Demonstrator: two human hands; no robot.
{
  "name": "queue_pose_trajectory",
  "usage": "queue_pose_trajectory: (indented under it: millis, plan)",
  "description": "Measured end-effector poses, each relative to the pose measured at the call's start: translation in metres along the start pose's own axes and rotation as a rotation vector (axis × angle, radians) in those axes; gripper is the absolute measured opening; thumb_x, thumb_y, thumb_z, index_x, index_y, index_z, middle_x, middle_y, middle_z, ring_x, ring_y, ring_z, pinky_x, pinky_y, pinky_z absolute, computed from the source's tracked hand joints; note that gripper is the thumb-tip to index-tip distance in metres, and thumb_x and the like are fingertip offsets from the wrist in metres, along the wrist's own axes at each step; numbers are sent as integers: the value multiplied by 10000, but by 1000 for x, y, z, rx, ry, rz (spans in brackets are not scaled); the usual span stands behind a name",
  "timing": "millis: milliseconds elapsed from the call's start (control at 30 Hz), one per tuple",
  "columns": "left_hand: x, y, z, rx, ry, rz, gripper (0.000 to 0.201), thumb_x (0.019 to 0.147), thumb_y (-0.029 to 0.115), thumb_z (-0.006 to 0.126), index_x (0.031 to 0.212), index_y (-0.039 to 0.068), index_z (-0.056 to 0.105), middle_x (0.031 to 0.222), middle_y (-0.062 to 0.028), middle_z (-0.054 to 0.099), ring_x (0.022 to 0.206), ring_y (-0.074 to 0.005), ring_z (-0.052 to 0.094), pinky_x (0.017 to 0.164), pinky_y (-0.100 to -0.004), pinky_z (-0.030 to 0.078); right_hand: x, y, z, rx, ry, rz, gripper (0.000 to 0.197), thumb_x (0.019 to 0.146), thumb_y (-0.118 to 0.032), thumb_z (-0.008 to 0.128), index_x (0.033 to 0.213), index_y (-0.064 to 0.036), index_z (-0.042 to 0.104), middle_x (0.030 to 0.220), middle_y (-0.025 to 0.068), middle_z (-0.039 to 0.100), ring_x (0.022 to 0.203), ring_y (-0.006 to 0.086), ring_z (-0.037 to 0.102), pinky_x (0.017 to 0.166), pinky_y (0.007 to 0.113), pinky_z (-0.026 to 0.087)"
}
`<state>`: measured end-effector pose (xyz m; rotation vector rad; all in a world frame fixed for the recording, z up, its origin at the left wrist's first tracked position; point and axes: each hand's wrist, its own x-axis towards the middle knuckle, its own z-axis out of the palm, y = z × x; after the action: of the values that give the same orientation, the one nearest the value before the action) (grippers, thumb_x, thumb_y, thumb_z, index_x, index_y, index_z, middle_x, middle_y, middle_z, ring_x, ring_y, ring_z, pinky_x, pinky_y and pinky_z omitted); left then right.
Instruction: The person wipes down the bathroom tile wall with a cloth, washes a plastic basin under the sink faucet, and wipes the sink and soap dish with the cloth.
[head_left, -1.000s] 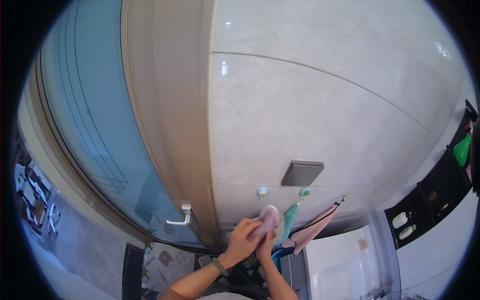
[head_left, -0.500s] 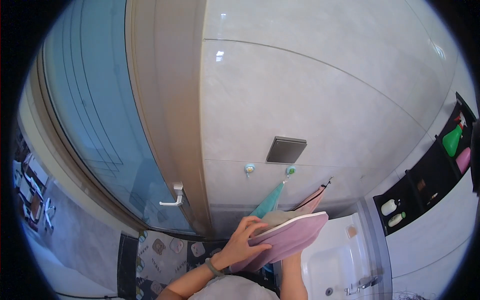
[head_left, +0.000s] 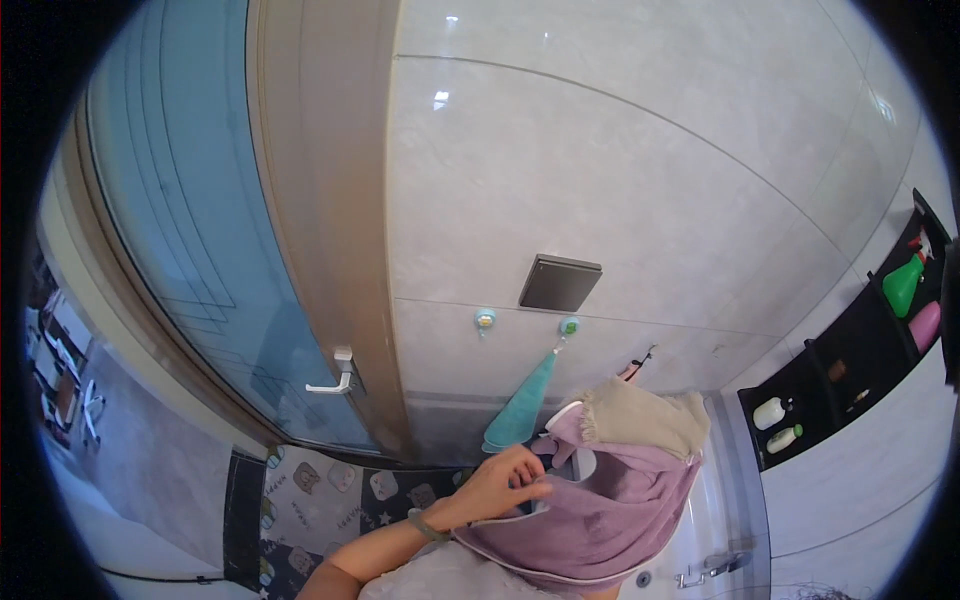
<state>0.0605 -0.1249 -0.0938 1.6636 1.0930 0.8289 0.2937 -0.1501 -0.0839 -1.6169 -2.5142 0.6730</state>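
A mauve cloth piece with white edging and a beige section hangs spread in front of me at the lower right. I cannot make out whether it is a garment or a towel. My left hand is at its left side, fingers loosely bent, thumb apart from them, nothing visible between. A greenish band circles the left wrist. The cloth covers my right hand; only a bit of that forearm shows below it. A small white surface appears through a gap in the folds.
A teal hand towel hangs from a wall hook, left of a partly covered pink item. At left is a glass door with a white handle. Black shelves hold bottles at right, above a white tub. A patterned mat covers the floor.
The mauve cloth has swung from a flat, folded shape to a spread drape, its beige section now at the far right. My right forearm has become mostly covered. My left hand's fingers have curled more.
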Motion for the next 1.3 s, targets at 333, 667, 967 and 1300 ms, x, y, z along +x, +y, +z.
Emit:
queue_pose_trajectory:
  millis: [333, 667, 967, 1300]
  plan:
    - [47, -50, 93, -365, -225, -125, 608, 914, 475, 556, 1254, -27, 512, 1368, -195, 404, 1301, -252, 342, 1072, -331, 262, -64, 27, 10, -11, -258, 123, 425, 941, -315, 477, 1270, -49, 514, 1204, 183, 561, 1120, 358, 511, 971, 418, 394]
    - [22, -2, 7, -459, 358, -30, 292, 904, 210, 635, 1086, -18, 642, 951, -6, 663, 863, -62, 559, 768, -239, 468, -5, 76, -38, 487, 788, 346, 415, 949, -381, 471, 1209, -69, 557, 1127, 145, 568, 1042, 317, 520, 898, 400, 423]
    - [-23, -12, -30, -600, 105, -145, 425, 868, 132, 686, 1245, 11, 531, 1057, -3, 627, 916, -65, 546, 803, -236, 460, 87, 50, -89, 1961, 1003, -523, 305, 1011, -362, 405, 1161, -126, 528, 1038, 27, 550, 936, 174, 525, 798, 312, 459]
    - [-33, 2, -41, -119, 110, 85, 546, 888, 202, 651, 1333, 6, 403, 1125, -41, 545, 962, -126, 492, 843, -303, 430, 127, -15, -42, 1541, 389, -239, 309, 931, -148, 531, 1216, -40, 481, 1115, 62, 538, 1057, 169, 502, 942, 307, 393]
